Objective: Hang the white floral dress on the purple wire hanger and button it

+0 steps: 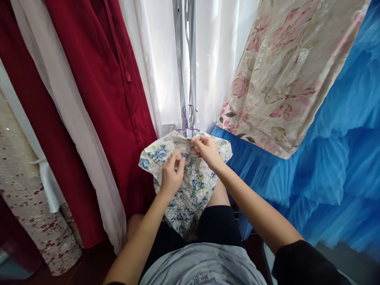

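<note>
Blue-flowered garment, hung by its shoulders on a thin purple hanger, was shown at the centre, its lower end between the dark shorts. At the left, red cloth was seen close beside one short sleeve; by a wide swing of the left arm, this cloth could have been snagged or pulled across the work. The left hand was placed before the garment's front with fingers curled and partly blurred; whether any fabric was gripped could not be told. Had the front been tugged downward there, a shoulder could have been slipped off the hanger. Metal poles were seen behind the hanger; its support was not clearly shown, so swinging or unhooking under a pull was judged possible. The neckline edge appeared to be pinched between thumb and fingers of the right hand; by too hard a pull, the neckline could have been stretched or the pinch lost. At the right, blue ruffled cloth was seen near the right forearm, where it could have been caught by the elbow.
</note>
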`<state>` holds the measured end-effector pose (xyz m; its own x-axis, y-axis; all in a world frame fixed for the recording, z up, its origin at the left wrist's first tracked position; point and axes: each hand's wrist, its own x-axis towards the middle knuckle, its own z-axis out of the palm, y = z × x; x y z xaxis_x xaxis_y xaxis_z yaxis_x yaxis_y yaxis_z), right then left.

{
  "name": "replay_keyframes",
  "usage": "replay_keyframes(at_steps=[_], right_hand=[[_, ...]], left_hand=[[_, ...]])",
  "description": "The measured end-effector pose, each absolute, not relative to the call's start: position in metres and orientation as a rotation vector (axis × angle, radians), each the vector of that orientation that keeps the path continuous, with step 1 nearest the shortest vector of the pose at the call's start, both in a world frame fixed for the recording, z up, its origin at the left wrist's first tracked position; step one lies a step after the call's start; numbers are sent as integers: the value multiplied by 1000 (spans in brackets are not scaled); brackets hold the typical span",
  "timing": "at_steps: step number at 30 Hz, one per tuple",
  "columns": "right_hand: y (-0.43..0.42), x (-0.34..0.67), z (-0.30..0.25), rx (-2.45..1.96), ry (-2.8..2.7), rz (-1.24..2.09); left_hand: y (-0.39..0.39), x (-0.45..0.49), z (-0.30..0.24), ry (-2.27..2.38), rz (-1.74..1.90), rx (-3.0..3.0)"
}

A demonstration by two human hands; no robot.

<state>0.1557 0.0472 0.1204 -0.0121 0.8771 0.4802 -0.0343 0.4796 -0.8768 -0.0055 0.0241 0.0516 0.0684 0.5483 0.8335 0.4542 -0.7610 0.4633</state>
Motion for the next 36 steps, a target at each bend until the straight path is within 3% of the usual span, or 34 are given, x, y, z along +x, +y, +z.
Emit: replay_keyframes(at_steps=[4,10,17,23,29,33,36], right_hand=[[44,158,116,-824,-1487,766],[71,160,94,-925,-1525,612],[64,160,46,-1017,-1587,787],[51,146,23,-880,-1492,1138],[36,157,-3,-850,-1132,1112],[7,192,-62,-889,-778,865],[-10,218,-99,-1023,-575,729]], left_hand=[[49,-4,121,1000,1772,2540],[62,5,141,1092,1710,2813],[88,-69,144,1250,2159,2130],[138,-155,102,1191,2086,928],[118,-110,5,1253,1867,921],[85,-31,-66,1169,1607,1056],[62,30,-81,1024,1454,1156]])
